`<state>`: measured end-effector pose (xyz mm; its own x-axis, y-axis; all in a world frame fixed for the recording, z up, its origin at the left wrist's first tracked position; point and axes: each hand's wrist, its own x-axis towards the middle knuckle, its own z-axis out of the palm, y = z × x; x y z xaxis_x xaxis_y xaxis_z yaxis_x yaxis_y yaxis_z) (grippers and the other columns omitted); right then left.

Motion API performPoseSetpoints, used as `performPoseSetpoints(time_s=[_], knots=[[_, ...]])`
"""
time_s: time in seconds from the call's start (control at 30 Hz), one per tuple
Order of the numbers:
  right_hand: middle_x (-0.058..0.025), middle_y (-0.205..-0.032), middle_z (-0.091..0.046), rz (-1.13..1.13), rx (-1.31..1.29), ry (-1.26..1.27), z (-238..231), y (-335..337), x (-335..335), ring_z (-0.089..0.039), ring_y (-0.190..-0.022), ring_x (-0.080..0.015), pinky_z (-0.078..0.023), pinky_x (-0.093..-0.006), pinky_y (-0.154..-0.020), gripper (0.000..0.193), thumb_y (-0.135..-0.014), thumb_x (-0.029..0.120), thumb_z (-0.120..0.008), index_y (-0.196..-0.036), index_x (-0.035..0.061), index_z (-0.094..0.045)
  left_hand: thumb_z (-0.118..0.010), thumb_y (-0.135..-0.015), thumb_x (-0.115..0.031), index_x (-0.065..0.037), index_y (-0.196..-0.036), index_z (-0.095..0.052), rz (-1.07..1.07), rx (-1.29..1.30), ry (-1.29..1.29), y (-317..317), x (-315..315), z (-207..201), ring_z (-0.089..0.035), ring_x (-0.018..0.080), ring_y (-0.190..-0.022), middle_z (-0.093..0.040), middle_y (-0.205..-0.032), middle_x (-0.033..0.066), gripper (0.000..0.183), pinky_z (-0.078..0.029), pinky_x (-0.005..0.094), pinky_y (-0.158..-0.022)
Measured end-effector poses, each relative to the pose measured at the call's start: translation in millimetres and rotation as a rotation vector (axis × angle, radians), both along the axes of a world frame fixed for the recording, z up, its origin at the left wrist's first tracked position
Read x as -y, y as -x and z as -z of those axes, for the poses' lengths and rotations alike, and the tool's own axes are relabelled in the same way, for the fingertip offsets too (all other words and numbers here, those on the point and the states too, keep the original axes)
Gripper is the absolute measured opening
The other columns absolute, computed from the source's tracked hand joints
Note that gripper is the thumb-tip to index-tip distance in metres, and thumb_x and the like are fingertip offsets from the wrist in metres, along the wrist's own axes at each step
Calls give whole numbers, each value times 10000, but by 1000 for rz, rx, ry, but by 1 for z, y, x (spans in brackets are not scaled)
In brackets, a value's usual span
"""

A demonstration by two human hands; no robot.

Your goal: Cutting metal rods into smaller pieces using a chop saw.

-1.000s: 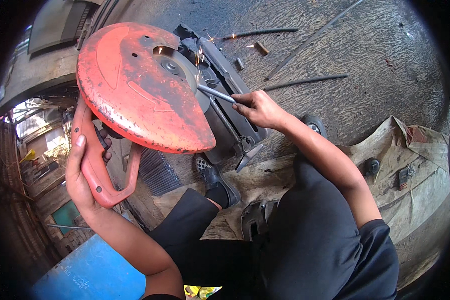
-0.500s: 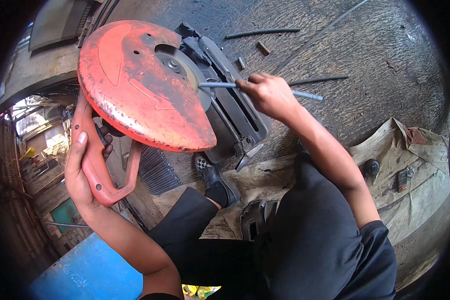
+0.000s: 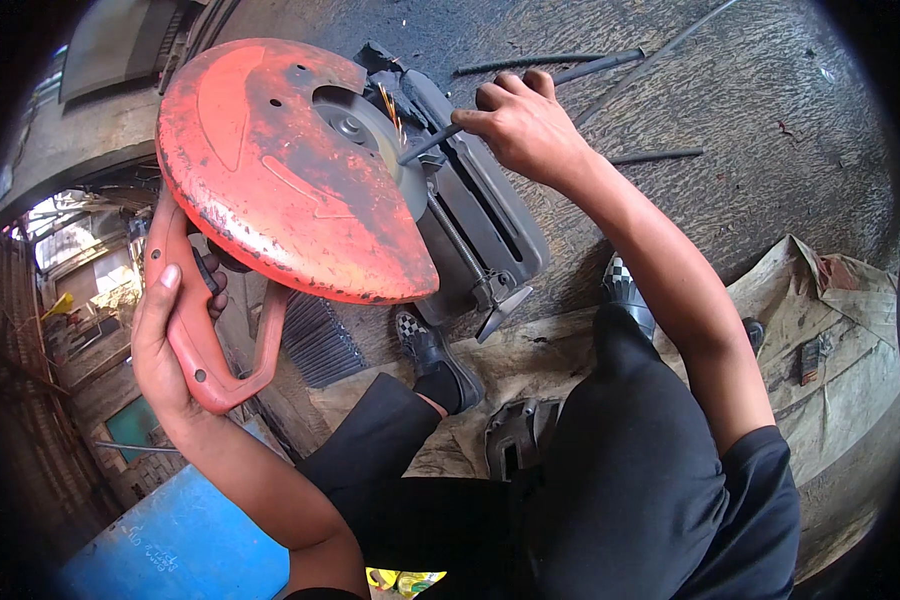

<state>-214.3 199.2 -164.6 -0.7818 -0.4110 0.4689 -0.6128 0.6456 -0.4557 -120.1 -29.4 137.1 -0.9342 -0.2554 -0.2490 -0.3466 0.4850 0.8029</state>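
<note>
A chop saw with a scuffed red blade guard (image 3: 300,190) stands at the left, its grey cutting disc (image 3: 400,185) partly showing. My left hand (image 3: 165,340) is wrapped round the saw's red handle (image 3: 192,345), fingers by the black trigger. My right hand (image 3: 525,130) grips a thin grey metal rod (image 3: 590,68). The rod's near end (image 3: 422,150) meets the disc's edge, and orange sparks (image 3: 390,108) fly up beside it. Under the disc lies the saw's dark base (image 3: 480,215) with its vise screw and crank (image 3: 500,310).
Dark rods (image 3: 510,65) and a long thin bar (image 3: 660,60) lie on the textured floor beyond my right hand. A dirty cloth (image 3: 830,340) is spread at the right. My shoes (image 3: 435,355) are close to the saw base. A blue panel (image 3: 180,530) is at lower left.
My right hand has moved up and slightly left; the rod's outer end has swung away from me. Sparks now show at the disc. My left hand keeps its hold on the handle.
</note>
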Motion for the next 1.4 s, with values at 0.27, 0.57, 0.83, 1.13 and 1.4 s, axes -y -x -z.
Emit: performPoseSetpoints(time_s=[0.27,0.57,0.83,1.13,1.4], knots=[[-22,-892,-599,-3,-15,-48,-6,0,0,-554,-1025,-217,-360,-493,-951,323,-770,101,-593,-1023,251,-725,-590,-881,-323,54,-1399,-421,-249,-29,68,-7,1,1,-590,162,-1025,-555,-1311,133,662,-457,262,-803],[-14,-854,-610,-6,-66,-64,-17,-2,-2,-561,-1003,-202,-369,-461,-945,240,-771,130,-600,-946,226,-733,-649,-896,-311,27,-1306,-503,-343,-79,31,-8,-6,0,-636,186,-867,-649,-1089,114,551,-504,308,-787],[-14,-846,-623,10,-152,-88,-28,-6,-1,-570,-990,-195,-369,-424,-951,185,-786,148,-588,-903,186,-725,-632,-883,-303,63,-1354,-457,-322,-94,44,-7,-9,4,-598,187,-960,-586,-1216,133,622,-461,327,-826],[-1,-840,-626,-42,56,-25,-18,10,-18,-580,-981,-184,-348,-446,-893,301,-806,107,-578,-1007,259,-742,-652,-895,-303,7,-1369,-458,-271,110,67,-6,18,-12,-588,163,-1012,-578,-1265,118,600,-483,308,-846],[-13,-854,-640,-53,28,-57,-5,10,-4,-581,-990,-197,-362,-453,-904,262,-804,148,-602,-998,249,-746,-619,-898,-292,52,-1375,-434,-269,-74,73,-7,-10,-1,-600,202,-1040,-565,-1268,147,617,-479,346,-879]])
